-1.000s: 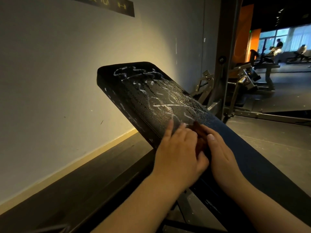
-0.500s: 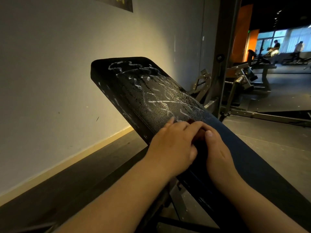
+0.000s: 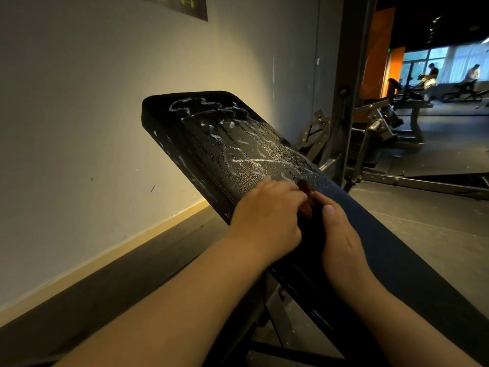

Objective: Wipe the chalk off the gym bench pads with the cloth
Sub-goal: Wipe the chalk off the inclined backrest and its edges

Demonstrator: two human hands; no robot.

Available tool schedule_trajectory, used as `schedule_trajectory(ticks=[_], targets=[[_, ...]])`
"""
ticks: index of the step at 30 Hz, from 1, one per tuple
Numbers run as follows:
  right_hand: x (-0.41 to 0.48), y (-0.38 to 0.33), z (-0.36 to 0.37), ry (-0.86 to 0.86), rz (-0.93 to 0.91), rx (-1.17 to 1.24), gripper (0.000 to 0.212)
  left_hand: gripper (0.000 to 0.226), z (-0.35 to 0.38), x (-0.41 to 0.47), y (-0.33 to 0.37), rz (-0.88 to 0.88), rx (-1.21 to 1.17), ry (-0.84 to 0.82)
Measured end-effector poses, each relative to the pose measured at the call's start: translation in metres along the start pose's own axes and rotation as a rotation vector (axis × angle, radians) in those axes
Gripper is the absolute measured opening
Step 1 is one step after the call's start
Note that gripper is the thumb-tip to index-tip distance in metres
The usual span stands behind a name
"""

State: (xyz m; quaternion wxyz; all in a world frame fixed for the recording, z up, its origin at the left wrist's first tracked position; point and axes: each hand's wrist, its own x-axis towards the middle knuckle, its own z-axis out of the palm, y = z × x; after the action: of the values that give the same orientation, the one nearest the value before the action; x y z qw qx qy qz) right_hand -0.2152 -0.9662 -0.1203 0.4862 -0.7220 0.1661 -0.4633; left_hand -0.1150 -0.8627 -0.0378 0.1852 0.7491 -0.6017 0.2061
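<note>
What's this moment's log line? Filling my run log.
left hand: grips cloth | right hand: at cloth | bench pad: chalk remains

I see a black padded bench pad [image 3: 211,144], grained, leathery, faintly glossy, streaked with powdery white chalk [image 3: 246,161]. The dark red cloth [image 3: 304,186] looks matt; the grey metal upright [image 3: 349,75] dull.

The black bench pad [image 3: 211,144] slopes up and away from the grip. White chalk [image 3: 246,157] squiggles cover its pebbled face from just beyond the fingers to the top edge. A small, dark reddish cloth [image 3: 304,187] sits bunched between the left hand [image 3: 264,218] and the right hand [image 3: 341,234], against the pad.
</note>
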Motion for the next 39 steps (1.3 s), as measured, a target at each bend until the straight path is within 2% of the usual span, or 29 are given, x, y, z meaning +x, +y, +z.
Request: schedule_trajectory(ticks=[3, 5, 7, 9, 12, 18, 21, 23, 25, 29, 31, 33, 37, 39], targets=[[0.001, 0.000, 0.001, 0.009, 0.030, -0.056, 0.060, 0.046, -0.010, 0.015, -0.029, -0.231, 0.076, 0.125], [0.001, 0.002, 0.001, 0.014, 0.039, -0.067, 0.060, 0.042, -0.007, 0.017, -0.025, -0.298, 0.048, 0.125], [0.000, 0.002, 0.001, 0.011, 0.030, -0.066, 0.058, 0.040, 0.005, 0.011, -0.006, -0.231, 0.006, 0.071], [-0.001, 0.000, 0.001, 0.007, 0.006, -0.035, 0.053, 0.040, 0.016, -0.001, 0.011, -0.085, -0.025, 0.020], [-0.001, -0.002, 0.000, 0.008, 0.001, 0.001, 0.049, 0.046, 0.010, -0.004, 0.010, 0.037, 0.014, -0.061], [0.000, -0.001, 0.001, 0.035, 0.019, -0.036, 0.058, 0.039, 0.001, 0.019, -0.009, -0.233, 0.077, 0.072], [-0.001, -0.002, 0.002, 0.044, -0.003, -0.005, 0.053, 0.033, 0.018, 0.006, 0.018, -0.122, 0.013, 0.010], [-0.001, -0.002, 0.001, 0.065, 0.004, 0.022, 0.051, 0.037, 0.022, -0.008, 0.029, -0.001, -0.048, -0.050], [0.000, -0.001, 0.000, 0.067, 0.007, 0.017, 0.052, 0.041, 0.012, -0.006, 0.020, 0.050, -0.033, -0.061], [-0.001, 0.001, 0.000, 0.040, 0.043, -0.044, 0.054, 0.040, -0.010, 0.021, -0.019, -0.206, 0.046, 0.037], [-0.001, 0.001, 0.000, 0.045, 0.045, -0.055, 0.056, 0.038, -0.007, 0.024, -0.017, -0.263, 0.051, 0.040], [-0.002, -0.002, -0.001, 0.053, 0.029, -0.035, 0.054, 0.035, 0.004, 0.016, 0.000, -0.216, 0.019, 0.016], [-0.006, -0.007, -0.001, 0.065, -0.001, 0.008, 0.049, 0.036, 0.017, -0.001, 0.027, -0.013, -0.045, -0.049], [-0.006, -0.007, -0.001, 0.061, 0.009, -0.006, 0.047, 0.039, 0.007, 0.002, 0.019, -0.011, -0.047, -0.043]])
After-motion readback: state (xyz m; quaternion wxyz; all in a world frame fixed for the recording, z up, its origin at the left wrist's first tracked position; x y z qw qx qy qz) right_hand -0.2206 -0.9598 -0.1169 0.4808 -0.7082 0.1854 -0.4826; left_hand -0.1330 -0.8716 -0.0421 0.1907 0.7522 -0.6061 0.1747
